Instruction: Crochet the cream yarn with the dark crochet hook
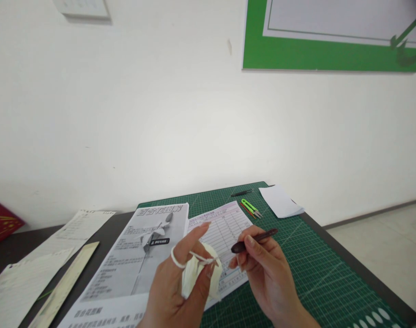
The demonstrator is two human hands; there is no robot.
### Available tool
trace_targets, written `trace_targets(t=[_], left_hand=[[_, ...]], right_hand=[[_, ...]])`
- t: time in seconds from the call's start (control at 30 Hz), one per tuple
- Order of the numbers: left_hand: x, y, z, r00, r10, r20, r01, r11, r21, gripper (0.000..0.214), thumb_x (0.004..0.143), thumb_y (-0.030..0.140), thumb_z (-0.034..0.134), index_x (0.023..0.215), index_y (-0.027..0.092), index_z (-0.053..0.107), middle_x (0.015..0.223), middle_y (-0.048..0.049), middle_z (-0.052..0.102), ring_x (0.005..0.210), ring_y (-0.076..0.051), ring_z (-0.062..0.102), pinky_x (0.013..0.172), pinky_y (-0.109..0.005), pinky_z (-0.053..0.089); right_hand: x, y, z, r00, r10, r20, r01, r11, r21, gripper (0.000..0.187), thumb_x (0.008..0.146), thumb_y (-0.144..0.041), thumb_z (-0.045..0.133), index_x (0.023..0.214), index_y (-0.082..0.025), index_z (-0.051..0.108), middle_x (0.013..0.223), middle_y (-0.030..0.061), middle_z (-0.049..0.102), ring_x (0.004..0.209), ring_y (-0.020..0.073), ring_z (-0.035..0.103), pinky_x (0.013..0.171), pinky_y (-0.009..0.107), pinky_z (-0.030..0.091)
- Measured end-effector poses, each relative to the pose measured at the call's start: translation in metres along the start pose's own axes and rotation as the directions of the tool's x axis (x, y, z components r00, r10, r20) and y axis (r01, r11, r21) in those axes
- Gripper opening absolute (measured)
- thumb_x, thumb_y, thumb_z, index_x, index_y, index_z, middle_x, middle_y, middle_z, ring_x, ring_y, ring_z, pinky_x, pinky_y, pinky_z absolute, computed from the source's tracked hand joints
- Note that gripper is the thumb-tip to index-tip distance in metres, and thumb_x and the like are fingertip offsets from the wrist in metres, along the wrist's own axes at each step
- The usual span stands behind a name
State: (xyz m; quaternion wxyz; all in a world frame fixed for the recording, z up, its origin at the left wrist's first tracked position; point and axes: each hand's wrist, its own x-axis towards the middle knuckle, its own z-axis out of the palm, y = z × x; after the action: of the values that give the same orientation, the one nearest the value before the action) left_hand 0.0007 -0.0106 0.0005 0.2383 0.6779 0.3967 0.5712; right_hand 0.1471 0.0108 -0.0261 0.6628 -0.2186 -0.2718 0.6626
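My left hand (175, 284) is closed, its thumb and a finger pinching a short strip of white crochet (208, 261). White yarn (176, 259) loops round the raised index finger and runs down to that strip. Behind the fingers sits a cream ball of yarn (215, 284), partly hidden by the hand. To the right, my right hand (269, 269) grips a crochet hook (240, 247) by its dark brown handle, with the thumb on top. The hook's thin end points left at the crochet strip; whether it passes through a loop is too small to tell.
Under the hands lie a lined form (225, 223) and a printed pattern sheet (126, 259), partly on a green cutting mat (317, 278). Green thread snips (251, 207), black tweezers (242, 193) and white paper (279, 200) lie farther back. A ruler (66, 284) is at left.
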Motion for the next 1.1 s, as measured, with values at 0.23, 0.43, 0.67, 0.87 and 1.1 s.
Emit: trace_targets(t=[0.23, 0.43, 0.67, 0.87, 1.1], left_hand=[[0.000, -0.002, -0.001, 0.998, 0.003, 0.057, -0.002, 1.000, -0.015, 0.044, 0.082, 0.016, 0.053, 0.123, 0.030, 0.048, 0.067, 0.0025, 0.059, 0.065, -0.014, 0.059, 0.051, -0.020, 0.045], [0.000, -0.005, -0.002, 0.998, 0.011, 0.057, -0.010, 1.000, -0.012, 0.042, 0.082, 0.017, 0.054, 0.122, 0.028, 0.050, 0.069, 0.0011, 0.059, 0.065, -0.014, 0.060, 0.051, -0.020, 0.047], [0.002, -0.008, -0.004, 0.993, 0.057, 0.103, -0.061, 0.997, 0.043, 0.046, 0.082, 0.013, 0.053, 0.125, 0.027, 0.046, 0.071, 0.0002, 0.059, 0.065, -0.015, 0.061, 0.050, -0.020, 0.047], [0.001, -0.007, 0.004, 1.000, 0.024, 0.005, -0.024, 0.997, -0.079, 0.045, 0.082, 0.015, 0.056, 0.123, 0.032, 0.050, 0.070, 0.0023, 0.060, 0.062, -0.013, 0.058, 0.055, -0.022, 0.047], [0.000, -0.007, 0.007, 0.999, -0.041, -0.028, 0.036, 0.989, -0.145, 0.044, 0.081, 0.018, 0.059, 0.122, 0.032, 0.052, 0.072, 0.0018, 0.060, 0.062, -0.013, 0.058, 0.059, -0.024, 0.049]], right_hand=[[-0.001, 0.000, -0.001, 1.000, -0.004, 0.014, 0.004, 1.000, 0.008, 0.013, 0.072, -0.025, 0.073, 0.069, -0.015, 0.065, 0.051, -0.0020, 0.065, 0.045, 0.0095, 0.064, 0.047, 0.016, 0.050], [0.001, 0.001, -0.002, 1.000, 0.011, 0.021, -0.012, 1.000, 0.023, 0.012, 0.072, -0.024, 0.073, 0.070, -0.015, 0.065, 0.054, -0.0019, 0.067, 0.044, 0.0084, 0.063, 0.046, 0.014, 0.050], [0.001, 0.002, -0.001, 0.999, 0.033, 0.028, -0.034, 0.998, 0.052, 0.012, 0.072, -0.024, 0.074, 0.071, -0.015, 0.066, 0.053, -0.0015, 0.067, 0.043, 0.0085, 0.063, 0.047, 0.016, 0.052], [-0.003, 0.005, 0.002, 0.999, 0.042, 0.023, -0.043, 0.998, 0.054, 0.013, 0.068, -0.022, 0.077, 0.073, -0.015, 0.068, 0.050, 0.0000, 0.069, 0.043, 0.0085, 0.063, 0.049, 0.017, 0.054], [-0.003, 0.005, 0.002, 0.999, 0.027, 0.047, -0.029, 0.998, 0.058, 0.013, 0.068, -0.022, 0.077, 0.075, -0.015, 0.069, 0.053, 0.0017, 0.071, 0.047, 0.0094, 0.065, 0.051, 0.018, 0.055]])
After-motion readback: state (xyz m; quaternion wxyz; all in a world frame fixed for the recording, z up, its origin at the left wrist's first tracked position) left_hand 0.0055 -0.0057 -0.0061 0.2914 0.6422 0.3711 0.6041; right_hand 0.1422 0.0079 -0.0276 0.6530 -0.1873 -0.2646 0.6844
